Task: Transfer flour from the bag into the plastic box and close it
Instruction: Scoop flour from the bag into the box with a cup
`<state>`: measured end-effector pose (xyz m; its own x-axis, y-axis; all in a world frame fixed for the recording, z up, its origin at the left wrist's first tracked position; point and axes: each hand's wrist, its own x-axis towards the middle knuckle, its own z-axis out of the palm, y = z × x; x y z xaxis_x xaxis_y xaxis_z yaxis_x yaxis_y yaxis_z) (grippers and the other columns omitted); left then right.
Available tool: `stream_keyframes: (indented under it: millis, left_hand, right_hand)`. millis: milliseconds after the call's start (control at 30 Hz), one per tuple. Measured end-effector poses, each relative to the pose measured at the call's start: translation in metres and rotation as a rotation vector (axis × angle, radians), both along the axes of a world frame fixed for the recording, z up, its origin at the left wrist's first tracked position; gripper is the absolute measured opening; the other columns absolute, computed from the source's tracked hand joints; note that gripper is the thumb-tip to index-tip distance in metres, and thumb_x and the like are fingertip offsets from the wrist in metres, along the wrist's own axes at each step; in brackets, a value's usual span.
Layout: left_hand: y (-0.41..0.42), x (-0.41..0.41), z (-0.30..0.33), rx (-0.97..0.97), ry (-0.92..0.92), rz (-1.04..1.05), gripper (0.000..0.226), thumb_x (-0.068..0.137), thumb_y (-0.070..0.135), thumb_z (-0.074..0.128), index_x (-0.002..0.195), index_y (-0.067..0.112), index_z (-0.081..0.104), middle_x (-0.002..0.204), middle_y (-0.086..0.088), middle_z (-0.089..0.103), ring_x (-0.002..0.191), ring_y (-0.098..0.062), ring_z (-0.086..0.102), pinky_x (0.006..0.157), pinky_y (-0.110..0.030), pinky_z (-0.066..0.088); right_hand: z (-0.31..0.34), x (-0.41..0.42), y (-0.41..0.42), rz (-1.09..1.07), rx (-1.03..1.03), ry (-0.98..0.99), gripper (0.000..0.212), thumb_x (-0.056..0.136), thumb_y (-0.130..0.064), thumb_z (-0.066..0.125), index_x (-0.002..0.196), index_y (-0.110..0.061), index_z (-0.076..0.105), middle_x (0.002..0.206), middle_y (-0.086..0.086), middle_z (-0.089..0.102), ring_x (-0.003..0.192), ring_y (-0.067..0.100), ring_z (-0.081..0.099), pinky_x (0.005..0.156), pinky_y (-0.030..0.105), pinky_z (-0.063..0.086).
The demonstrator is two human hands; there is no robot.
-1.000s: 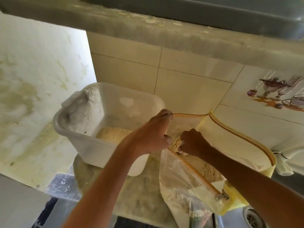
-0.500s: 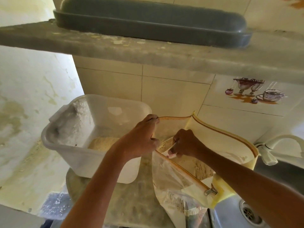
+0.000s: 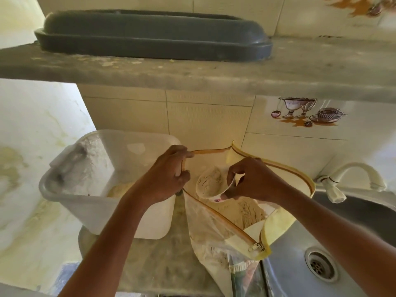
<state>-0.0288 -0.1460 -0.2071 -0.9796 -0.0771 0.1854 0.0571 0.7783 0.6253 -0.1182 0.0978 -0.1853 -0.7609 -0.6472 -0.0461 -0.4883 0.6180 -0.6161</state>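
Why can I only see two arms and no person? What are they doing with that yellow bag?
The camera sits on the person's head and looks down, so you see only their own arms. The left hand holds the edge of the yellow bag to keep it open. The right hand holds a small cup full of flour, lifted above the flour in the bag. Next to the bag, on the left, stands a white plastic box with some flour already inside; it has no lid on. Both stand on a stone counter. On the right is a metal sink with a white tap. A grey lid-like thing lies on the shelf above.
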Motion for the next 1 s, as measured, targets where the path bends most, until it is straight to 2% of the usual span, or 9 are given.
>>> stream_keyframes:
  millis: [67, 167, 267, 467, 600, 700, 767, 867, 1000]
  left_hand:
    - [-0.001, -0.001, 0.0, -0.002, 0.054, 0.007, 0.042, 0.097, 0.015, 0.066, 0.138, 0.021, 0.06, 0.149, 0.01, 0.043, 0.134, -0.01, 0.047, 0.106, -0.031, 0.044]
    - [-0.006, 0.0, 0.003, 0.019, 0.092, 0.011, 0.036, 0.097, 0.013, 0.065, 0.132, 0.023, 0.065, 0.143, 0.012, 0.049, 0.131, -0.006, 0.049, 0.108, -0.032, 0.045]
    - [-0.019, 0.007, 0.008, -0.02, 0.106, 0.039, 0.034, 0.098, 0.014, 0.065, 0.131, 0.025, 0.065, 0.137, 0.014, 0.053, 0.127, -0.005, 0.051, 0.108, -0.033, 0.047]
    - [-0.07, 0.03, 0.015, -0.082, 0.22, 0.193, 0.03, 0.096, 0.012, 0.067, 0.122, 0.025, 0.07, 0.128, 0.018, 0.059, 0.114, 0.001, 0.058, 0.087, -0.016, 0.049]
    - [-0.113, 0.051, 0.012, -0.152, 0.196, 0.317, 0.029, 0.092, 0.014, 0.07, 0.116, 0.03, 0.07, 0.122, 0.02, 0.061, 0.107, -0.005, 0.061, 0.091, -0.034, 0.053]
    - [-0.14, 0.068, 0.011, -0.227, 0.132, 0.445, 0.027, 0.091, 0.021, 0.07, 0.114, 0.036, 0.068, 0.122, 0.019, 0.062, 0.09, -0.011, 0.064, 0.09, -0.044, 0.054]
    - [-0.149, 0.075, 0.009, -0.237, 0.087, 0.506, 0.026, 0.091, 0.024, 0.069, 0.115, 0.037, 0.068, 0.126, 0.016, 0.061, 0.099, -0.014, 0.063, 0.092, -0.044, 0.053]
    - [-0.152, 0.08, 0.009, -0.115, 0.084, 0.539, 0.023, 0.092, 0.02, 0.071, 0.114, 0.027, 0.072, 0.128, 0.003, 0.063, 0.118, -0.02, 0.06, 0.098, -0.037, 0.048]
    - [-0.146, 0.078, 0.012, -0.07, 0.059, 0.615, 0.023, 0.089, 0.037, 0.066, 0.112, 0.036, 0.071, 0.126, 0.009, 0.064, 0.118, -0.019, 0.06, 0.098, -0.044, 0.05]
  right_hand:
    - [0.008, 0.004, 0.006, 0.004, -0.021, -0.006, 0.027, 0.058, -0.031, 0.098, 0.073, -0.023, 0.076, 0.073, -0.006, 0.075, 0.067, -0.009, 0.067, 0.08, 0.036, 0.061]
    - [0.023, 0.009, 0.012, 0.012, -0.042, -0.013, 0.028, 0.058, -0.033, 0.097, 0.072, -0.024, 0.075, 0.071, -0.002, 0.075, 0.069, -0.01, 0.068, 0.09, 0.038, 0.056]
    - [0.04, 0.013, 0.013, 0.04, -0.069, 0.008, 0.028, 0.057, -0.03, 0.097, 0.072, -0.023, 0.075, 0.074, -0.003, 0.076, 0.067, 0.002, 0.072, 0.092, 0.039, 0.056]
    - [0.063, 0.014, -0.005, 0.069, -0.147, 0.019, 0.036, 0.048, -0.037, 0.098, 0.074, -0.023, 0.077, 0.076, 0.0, 0.075, 0.065, 0.015, 0.075, 0.089, 0.046, 0.058]
    - [0.071, 0.016, -0.038, 0.139, -0.182, 0.077, 0.038, 0.047, -0.046, 0.096, 0.073, -0.027, 0.077, 0.07, -0.011, 0.073, 0.068, 0.018, 0.073, 0.075, 0.044, 0.062]
    - [0.069, 0.023, -0.074, 0.225, -0.201, 0.141, 0.031, 0.054, -0.036, 0.098, 0.073, -0.024, 0.077, 0.059, -0.019, 0.065, 0.052, 0.004, 0.062, 0.06, 0.025, 0.054]
    - [0.064, 0.025, -0.095, 0.268, -0.206, 0.185, 0.031, 0.054, -0.035, 0.098, 0.074, -0.022, 0.078, 0.059, -0.021, 0.065, 0.051, 0.001, 0.062, 0.058, 0.016, 0.048]
    - [0.05, 0.025, -0.136, 0.295, -0.164, 0.219, 0.033, 0.052, -0.038, 0.098, 0.075, -0.024, 0.079, 0.07, -0.014, 0.072, 0.062, 0.001, 0.069, 0.066, 0.019, 0.054]
    - [0.029, 0.021, -0.179, 0.321, -0.036, 0.255, 0.038, 0.051, -0.046, 0.097, 0.077, -0.027, 0.078, 0.075, -0.015, 0.067, 0.066, 0.006, 0.067, 0.067, 0.027, 0.055]
